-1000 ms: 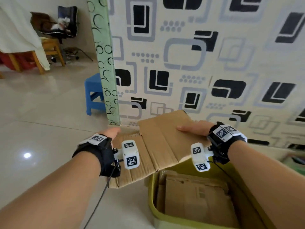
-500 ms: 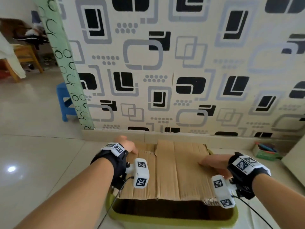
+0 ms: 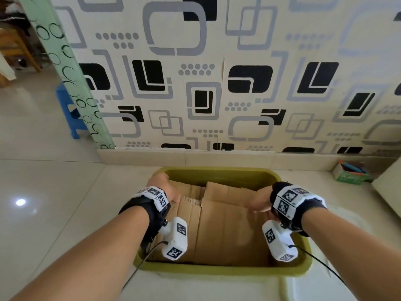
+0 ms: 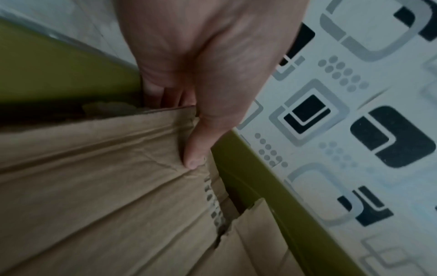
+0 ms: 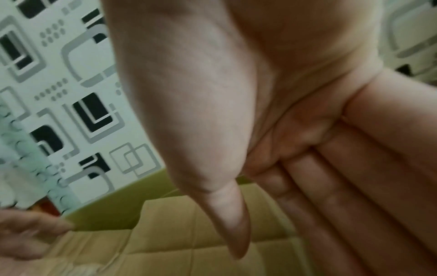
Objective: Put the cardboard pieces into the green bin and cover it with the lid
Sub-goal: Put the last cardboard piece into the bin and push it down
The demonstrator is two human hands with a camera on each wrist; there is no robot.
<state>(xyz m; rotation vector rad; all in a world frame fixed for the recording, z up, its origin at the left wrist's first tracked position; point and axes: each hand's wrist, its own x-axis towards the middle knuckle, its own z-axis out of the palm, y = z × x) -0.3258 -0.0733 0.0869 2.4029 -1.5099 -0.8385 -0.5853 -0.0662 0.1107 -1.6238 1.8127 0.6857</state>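
Both my hands sit in the green bin (image 3: 219,174): left grip (image 4: 208,78) pinches the cardboard (image 3: 225,231), right grip (image 5: 295,130) hangs slack, fingers straight.

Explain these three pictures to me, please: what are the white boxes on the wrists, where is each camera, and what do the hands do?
No machine here: a person works with two bare hands. The large picture comes from a camera on the head, looking down. The white boxes with black patterns are small cameras strapped to each wrist; the other two pictures come from them, looking along the hand.

On the tiled floor, against the patterned wall, stands a green bin. A big piece of cardboard lies inside it, over other pieces. The left hand grips the cardboard's edge, thumb on top, fingers tucked beside the bin wall. The right hand has straight fingers and holds nothing; from above it lies on the cardboard's right side. A white sheet at the bottom of the head picture may be the lid; I cannot be sure.
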